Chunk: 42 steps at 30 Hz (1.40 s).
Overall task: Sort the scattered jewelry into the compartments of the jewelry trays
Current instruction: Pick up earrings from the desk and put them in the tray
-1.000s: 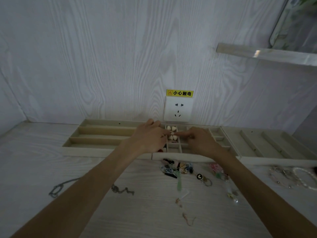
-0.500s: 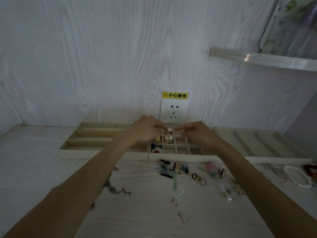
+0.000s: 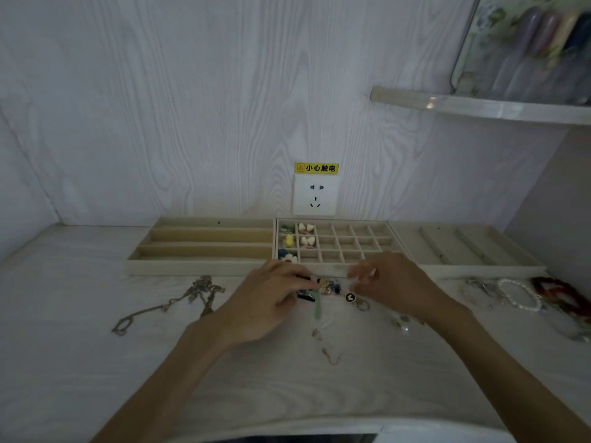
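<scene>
Pale wood-grain wall w/ socket (image 3: 315, 195) at 12 o'clock; white table (image 3: 96, 362) below. Three beige trays in a row along the wall, each long axis 9–3.

1. Left tray (image 3: 204, 246): long slots, 9–3. Stiff, light.
2. Right tray (image 3: 463, 247): slots approx. 11–5.
3. Grid tray (image 3: 332, 243), centre: small pieces in its left-hand cells, e.g. heart charms (image 3: 306, 240). Rest of cells bare.
4. Chain necklace (image 3: 179, 302), 9 o'clock of hands: limp, tangles; long axis approx. 8–2. Est.: lift at mid-length, feed into a long slot.
5. Bead bracelets (image 3: 518, 294), 3 o'clock: smooth, may roll; hook through the loop.
6. Small-item pile (image 3: 329, 287), just in front of grid tray: light, fiddly; est. fingertip pinch only.

Left hand (image 3: 268, 305): fingers curled into the pile; what it pinches, cannot tell. Right hand (image 3: 393, 282): fingers loosely bent above the pile, nothing held.
</scene>
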Tool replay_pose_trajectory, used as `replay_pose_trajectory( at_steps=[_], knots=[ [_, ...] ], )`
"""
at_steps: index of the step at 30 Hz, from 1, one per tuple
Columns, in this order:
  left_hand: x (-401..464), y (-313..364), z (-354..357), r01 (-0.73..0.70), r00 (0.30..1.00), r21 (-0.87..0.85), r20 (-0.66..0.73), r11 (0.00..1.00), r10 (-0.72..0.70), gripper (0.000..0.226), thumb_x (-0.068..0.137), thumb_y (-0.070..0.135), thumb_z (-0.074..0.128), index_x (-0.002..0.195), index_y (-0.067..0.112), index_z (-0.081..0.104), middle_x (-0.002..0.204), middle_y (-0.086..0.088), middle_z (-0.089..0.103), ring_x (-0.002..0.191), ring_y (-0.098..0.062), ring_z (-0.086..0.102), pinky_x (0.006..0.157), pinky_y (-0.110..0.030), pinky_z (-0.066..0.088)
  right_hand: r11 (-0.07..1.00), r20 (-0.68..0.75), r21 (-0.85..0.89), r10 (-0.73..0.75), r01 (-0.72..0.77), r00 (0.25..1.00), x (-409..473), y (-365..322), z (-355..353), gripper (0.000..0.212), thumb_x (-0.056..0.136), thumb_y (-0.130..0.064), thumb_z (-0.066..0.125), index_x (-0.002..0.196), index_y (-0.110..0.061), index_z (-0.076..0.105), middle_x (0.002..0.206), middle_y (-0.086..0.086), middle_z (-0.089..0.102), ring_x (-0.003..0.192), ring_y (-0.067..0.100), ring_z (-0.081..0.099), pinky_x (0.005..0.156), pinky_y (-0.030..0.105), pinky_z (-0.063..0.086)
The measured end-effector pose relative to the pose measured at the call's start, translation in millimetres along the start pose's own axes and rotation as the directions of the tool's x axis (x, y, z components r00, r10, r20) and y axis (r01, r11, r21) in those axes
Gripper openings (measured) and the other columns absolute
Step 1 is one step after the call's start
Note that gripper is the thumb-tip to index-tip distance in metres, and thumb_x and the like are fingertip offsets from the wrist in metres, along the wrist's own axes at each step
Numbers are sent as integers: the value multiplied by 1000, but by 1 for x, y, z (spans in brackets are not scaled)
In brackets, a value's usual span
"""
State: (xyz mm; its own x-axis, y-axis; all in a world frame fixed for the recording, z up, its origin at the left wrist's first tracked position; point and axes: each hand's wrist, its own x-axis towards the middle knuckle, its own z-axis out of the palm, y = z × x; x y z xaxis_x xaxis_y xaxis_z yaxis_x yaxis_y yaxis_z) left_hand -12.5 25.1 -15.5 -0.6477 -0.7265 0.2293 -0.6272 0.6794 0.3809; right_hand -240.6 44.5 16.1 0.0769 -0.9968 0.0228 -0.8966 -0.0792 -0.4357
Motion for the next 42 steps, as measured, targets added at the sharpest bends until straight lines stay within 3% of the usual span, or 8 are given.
replay_pose_trajectory(
  at_steps=[6, 15, 19, 23, 27, 33, 37, 42],
  knots=[
    [-2, 10, 1, 41, 998, 114, 49, 993, -47, 41, 97, 16, 40, 127, 41, 53, 140, 26, 38, 132, -1, 20, 95, -21, 18, 996, -157, -55, 56, -65, 986, -18, 6, 19, 14, 80, -44, 68, 90, -34, 70, 84, -17, 55, 84, 5, 54, 70, 26, 42],
    [-15, -3, -11, 112, 994, 52, 1, 992, -112, 30, 93, 15, 50, 106, 36, 67, 122, 23, 58, 119, -2, 43, 102, -29, 32, 999, -97, 39, 10, -7, 995, -19, 13, 15, 8, 84, -35, 66, 80, -33, 73, 75, -13, 65, 67, -3, 53, 60, 18, 38],
    [-20, -4, -18, 233, 966, -40, -108, 972, -236, 29, 89, 13, 55, 92, 40, 64, 107, 20, 63, 103, -2, 52, 86, -29, 44, 994, -201, 96, -29, 49, 979, -17, 11, 14, 13, 85, -34, 65, 98, -33, 69, 80, -14, 62, 76, -1, 53, 68, 20, 40],
    [-20, 6, -19, 377, 923, 11, -93, 926, -375, 9, 84, 45, 61, 90, 39, 58, 91, 23, 58, 78, 5, 50, 61, -16, 36, 985, -177, 82, -133, 150, 975, -11, -5, 20, 15, 87, -32, 62, 101, -31, 69, 80, -17, 60, 72, -5, 48, 67, 20, 36],
    [-20, 17, -11, 387, 922, 91, -28, 918, -386, 23, 79, 58, 60, 89, 37, 59, 91, 21, 59, 77, 1, 51, 65, -21, 38, 970, -104, 25, -239, 243, 965, -7, -27, 33, 22, 91, -21, 56, 107, -29, 70, 93, -10, 65, 72, -4, 49, 62, 13, 37],
    [-24, 11, -19, 335, 941, 99, 11, 937, -337, 11, 87, 44, 58, 92, 37, 65, 87, 23, 55, 83, -2, 53, 68, -23, 43, 937, -31, -7, -348, 348, 937, -7, -39, 45, 35, 88, -17, 60, 120, -32, 62, 104, -2, 57, 99, 14, 46, 85, 28, 40],
    [-22, 8, -35, 318, 948, -43, -10, 947, -319, 12, 89, 41, 57, 94, 35, 66, 88, 21, 61, 82, 2, 55, 68, -21, 45, 909, 67, 178, -393, 376, 917, -5, -47, 44, 38, 85, -19, 67, 122, -27, 60, 100, -3, 50, 95, 9, 42, 82, 17, 35],
    [-17, 6, -54, 268, 961, -129, -34, 955, -275, 12, 89, 44, 54, 88, 38, 64, 90, 21, 64, 85, 0, 56, 79, -32, 49, 820, 112, 512, -358, 255, 927, -5, -58, 32, 9, 86, -26, 65, 91, -33, 68, 81, -18, 62, 72, -6, 51, 68, 8, 39]
  ],
)
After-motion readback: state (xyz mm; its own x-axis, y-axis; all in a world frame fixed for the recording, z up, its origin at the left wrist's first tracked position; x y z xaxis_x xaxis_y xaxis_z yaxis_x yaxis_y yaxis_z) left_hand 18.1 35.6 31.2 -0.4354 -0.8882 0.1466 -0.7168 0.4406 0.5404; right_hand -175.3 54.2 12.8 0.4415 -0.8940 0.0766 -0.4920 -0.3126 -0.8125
